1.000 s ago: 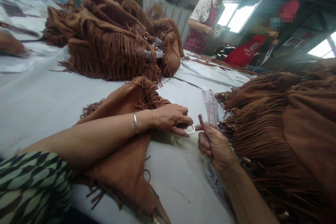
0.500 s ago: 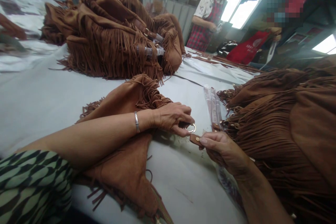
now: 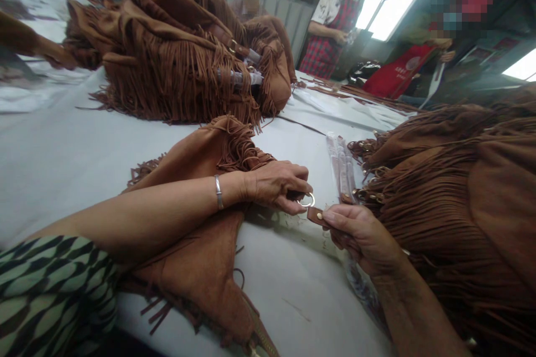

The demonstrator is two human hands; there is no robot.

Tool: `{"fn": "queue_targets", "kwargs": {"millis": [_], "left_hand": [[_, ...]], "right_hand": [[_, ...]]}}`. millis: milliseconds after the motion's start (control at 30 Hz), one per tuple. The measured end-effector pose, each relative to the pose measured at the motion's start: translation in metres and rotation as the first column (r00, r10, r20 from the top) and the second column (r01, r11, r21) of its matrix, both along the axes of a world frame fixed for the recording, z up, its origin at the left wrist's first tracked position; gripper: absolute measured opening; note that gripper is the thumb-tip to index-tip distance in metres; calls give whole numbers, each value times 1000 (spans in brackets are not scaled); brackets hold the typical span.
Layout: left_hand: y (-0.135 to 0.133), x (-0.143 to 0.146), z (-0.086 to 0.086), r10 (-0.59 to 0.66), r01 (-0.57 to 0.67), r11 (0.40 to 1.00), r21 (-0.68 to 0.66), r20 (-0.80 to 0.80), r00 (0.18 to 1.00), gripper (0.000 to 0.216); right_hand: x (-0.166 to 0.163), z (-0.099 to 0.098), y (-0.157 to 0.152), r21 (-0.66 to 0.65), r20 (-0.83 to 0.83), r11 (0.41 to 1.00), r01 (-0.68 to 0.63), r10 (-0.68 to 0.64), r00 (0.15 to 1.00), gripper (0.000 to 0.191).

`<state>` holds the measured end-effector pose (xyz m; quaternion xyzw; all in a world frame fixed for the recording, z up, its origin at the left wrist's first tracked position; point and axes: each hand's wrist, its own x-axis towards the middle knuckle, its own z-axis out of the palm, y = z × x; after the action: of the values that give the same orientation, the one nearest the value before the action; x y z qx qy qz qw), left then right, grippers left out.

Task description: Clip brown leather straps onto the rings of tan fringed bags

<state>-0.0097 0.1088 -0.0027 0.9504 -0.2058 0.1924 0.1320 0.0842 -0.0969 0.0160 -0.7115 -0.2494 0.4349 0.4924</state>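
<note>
A brown suede fringed bag (image 3: pixel 196 178) lies across the white table (image 3: pixel 62 162) under my left forearm. My left hand (image 3: pixel 274 185) is closed, pinching a metal ring (image 3: pixel 307 200) fixed to the bag's corner. My right hand (image 3: pixel 360 237) is closed on a brown leather strap end (image 3: pixel 315 215) with a gold stud; its tip sits just below the ring, almost touching it. The rest of that strap runs back under my right hand in a clear plastic sleeve.
A heap of fringed brown bags (image 3: pixel 180 50) lies at the back left, another heap (image 3: pixel 452 201) at the right. Wrapped straps (image 3: pixel 341 164) lie between. Other people stand beyond the table: one in a red plaid apron (image 3: pixel 330 28), one in red (image 3: pixel 402 72).
My right hand turned the strap from upright to flat and brought its studded tip up to the ring. My left hand kept its hold on the ring.
</note>
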Motion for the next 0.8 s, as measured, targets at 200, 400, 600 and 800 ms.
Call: {"fn": "queue_targets", "kwargs": {"millis": [200,400,600,800], "left_hand": [[-5,1,-2,34,-34,999,8,39,999,23],[-8,1,-7,35,-37,999,28,70,997,25],[-10,0,-6,7,-7,1000,16,20,1000,25],[-14,-1,-6,-78,80,996,46,-41,996,22]], "right_hand": [[-7,6,2,-34,144,998,44,-39,989,36],[-7,5,2,-61,166,995,80,-69,984,34],[-3,-2,4,-28,97,996,87,-84,992,33],[1,-4,3,-60,105,994,97,-90,990,34]]}}
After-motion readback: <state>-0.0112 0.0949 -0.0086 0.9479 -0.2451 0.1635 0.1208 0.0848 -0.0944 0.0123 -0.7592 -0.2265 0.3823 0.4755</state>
